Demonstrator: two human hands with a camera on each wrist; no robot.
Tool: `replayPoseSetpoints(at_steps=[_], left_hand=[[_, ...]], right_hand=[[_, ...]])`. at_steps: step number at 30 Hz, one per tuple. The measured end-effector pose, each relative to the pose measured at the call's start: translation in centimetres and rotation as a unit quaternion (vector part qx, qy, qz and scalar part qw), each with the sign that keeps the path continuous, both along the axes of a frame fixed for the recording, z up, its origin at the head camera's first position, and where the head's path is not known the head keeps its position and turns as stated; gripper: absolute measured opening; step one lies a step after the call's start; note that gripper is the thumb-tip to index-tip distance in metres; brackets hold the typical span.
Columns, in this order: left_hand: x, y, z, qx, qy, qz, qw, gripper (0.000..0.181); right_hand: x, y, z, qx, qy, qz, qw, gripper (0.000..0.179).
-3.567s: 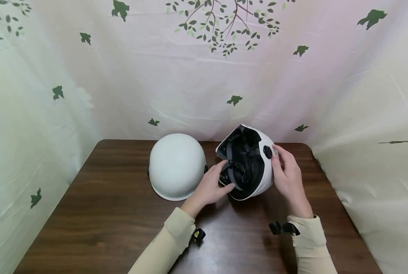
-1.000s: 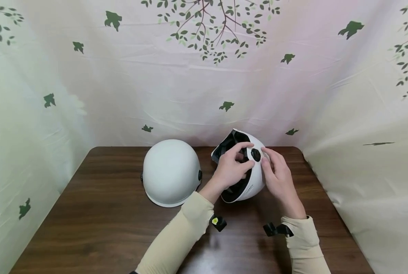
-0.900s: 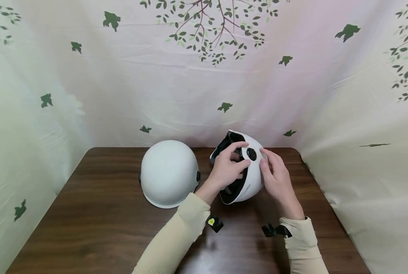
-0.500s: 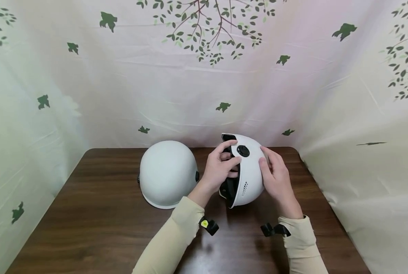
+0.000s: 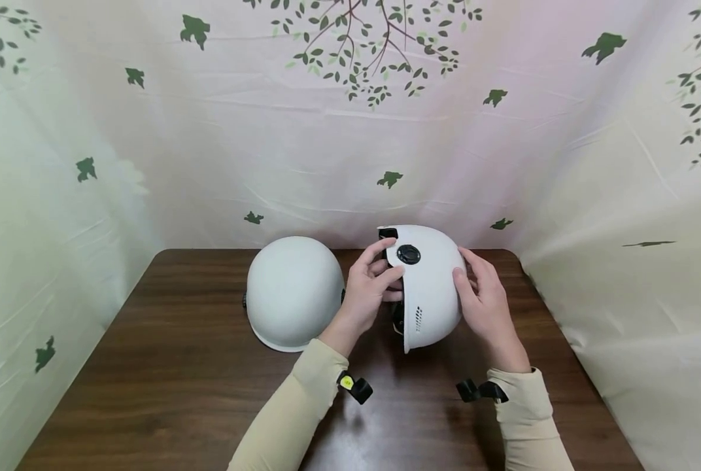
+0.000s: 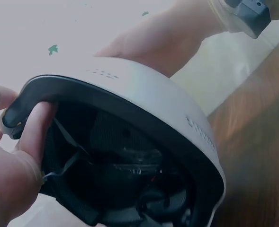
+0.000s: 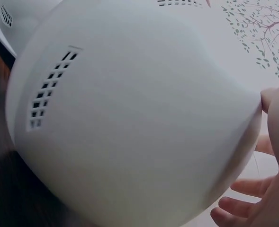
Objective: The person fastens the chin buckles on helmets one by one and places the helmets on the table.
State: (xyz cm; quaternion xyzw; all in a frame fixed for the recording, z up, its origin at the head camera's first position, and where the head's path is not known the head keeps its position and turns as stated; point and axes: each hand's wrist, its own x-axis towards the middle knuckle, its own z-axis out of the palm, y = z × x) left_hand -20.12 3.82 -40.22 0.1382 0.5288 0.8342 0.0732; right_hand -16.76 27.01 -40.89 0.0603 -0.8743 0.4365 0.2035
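A white helmet [image 5: 435, 288] stands tipped on its side at the table's back right, its opening turned left and its crown to the right. My left hand [image 5: 365, 291] grips the rim beside the round black side knob [image 5: 409, 254], with some fingers inside the opening. The left wrist view shows the dark padding and straps [image 6: 73, 163] in there. My right hand [image 5: 487, 297] holds the crown from the right, thumb and fingers against the smooth shell. To the left, a second white helmet [image 5: 294, 294] sits dome up, untouched.
Both helmets are on a dark brown wooden table [image 5: 168, 366] with rounded back corners. A pale curtain [image 5: 315, 150] printed with leaves and birds hangs behind and along both sides. Black wrist cameras [image 5: 359, 389] are strapped to both sleeves.
My left hand has moved from the helmet's opening onto its rim. The right helmet has turned, its opening swinging from facing me to facing left. The left helmet stays put.
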Motion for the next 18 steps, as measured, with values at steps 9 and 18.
replayPoseSetpoints(at_steps=[9, 18], left_hand=[[-0.5, -0.8, -2.0, 0.056, -0.077, -0.005, 0.9955, 0.053], [-0.2, -1.4, -2.1, 0.011, -0.074, -0.011, 0.9971, 0.048]], right_hand=[[-0.1, 0.7, 0.3, 0.019, 0.009, -0.017, 0.9996, 0.053], [0.2, 0.7, -0.1, 0.019, -0.011, -0.021, 0.9995, 0.054]])
